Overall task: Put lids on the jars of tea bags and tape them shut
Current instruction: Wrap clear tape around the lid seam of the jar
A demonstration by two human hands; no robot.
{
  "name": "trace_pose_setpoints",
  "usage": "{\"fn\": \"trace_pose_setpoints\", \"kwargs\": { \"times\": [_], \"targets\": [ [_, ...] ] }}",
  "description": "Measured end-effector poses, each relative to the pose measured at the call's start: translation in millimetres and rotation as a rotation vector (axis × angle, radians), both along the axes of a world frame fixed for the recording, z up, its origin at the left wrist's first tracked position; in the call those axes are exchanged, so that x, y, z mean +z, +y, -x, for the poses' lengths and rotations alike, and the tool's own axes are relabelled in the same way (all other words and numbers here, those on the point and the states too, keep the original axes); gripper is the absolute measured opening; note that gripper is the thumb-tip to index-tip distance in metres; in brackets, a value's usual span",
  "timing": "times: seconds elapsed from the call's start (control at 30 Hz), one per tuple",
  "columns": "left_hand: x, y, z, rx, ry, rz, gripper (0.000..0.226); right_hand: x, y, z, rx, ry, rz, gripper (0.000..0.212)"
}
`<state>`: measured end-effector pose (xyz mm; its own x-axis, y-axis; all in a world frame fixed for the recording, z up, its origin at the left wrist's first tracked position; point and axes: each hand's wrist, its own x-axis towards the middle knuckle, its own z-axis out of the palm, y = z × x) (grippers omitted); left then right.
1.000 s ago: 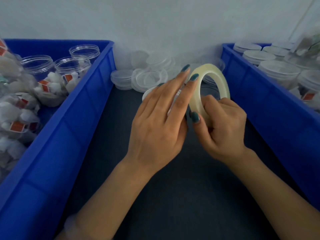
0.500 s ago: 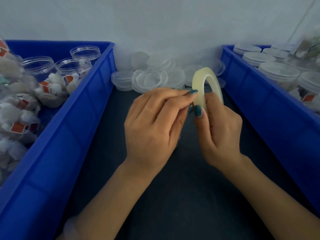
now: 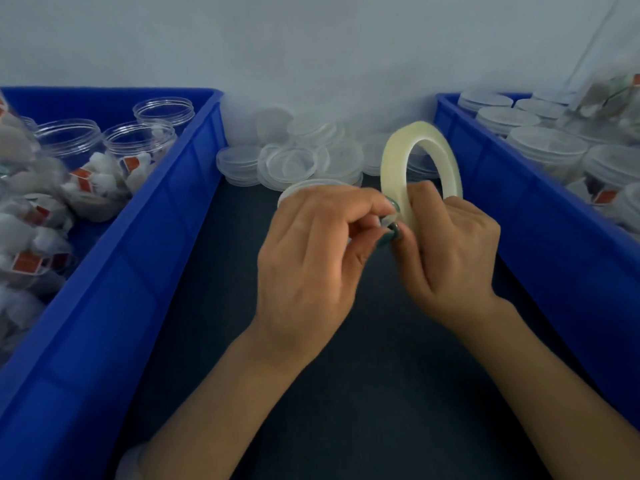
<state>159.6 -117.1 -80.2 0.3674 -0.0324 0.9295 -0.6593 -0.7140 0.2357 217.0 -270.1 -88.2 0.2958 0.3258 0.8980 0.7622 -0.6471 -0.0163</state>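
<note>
dim bluish even light, soft faint shadows, wide-angle bending at edges, motion blur at fingertips

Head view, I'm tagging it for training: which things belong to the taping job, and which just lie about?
Job: tape roll, held by right hand, left hand pinching at its edge; loose lids; open jars of tea bags.
Lying about: left blue bin; right blue bin; lidded jars in it.

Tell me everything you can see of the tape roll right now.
The tape roll is a wide ring of pale, yellowish translucent tape with a large open centre. It is held upright on edge above the dark table. The right hand grips its lower part; the left hand pinches at its outer band low down, blurred there.
</note>
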Motion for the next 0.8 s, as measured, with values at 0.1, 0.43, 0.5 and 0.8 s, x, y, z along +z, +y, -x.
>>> {"fn": "trace_pose_setpoints", "kwargs": {
  "times": [0.1,0.43,0.5,0.8],
  "targets": [
    [-1,-1,-1,-0.025,0.002,0.007,0.022,1,-2,-1,-0.008,-0.003,-0.001,0.046],
    [-8,12,-8,0.13,-0.11,-0.137,0.029,-1,-4,0,0.058,-0.039,0.108,0.03],
    [-6,15,-8,0.175,-0.162,-0.194,0.036,0,-10,-6,0.035,-0.093,0.145,0.029],
    [-4,32,19,0.442,-0.126,-0.382,0.033,-10,-45,-38,-0.113,-0.212,0.197,0.063]
  ]
}}
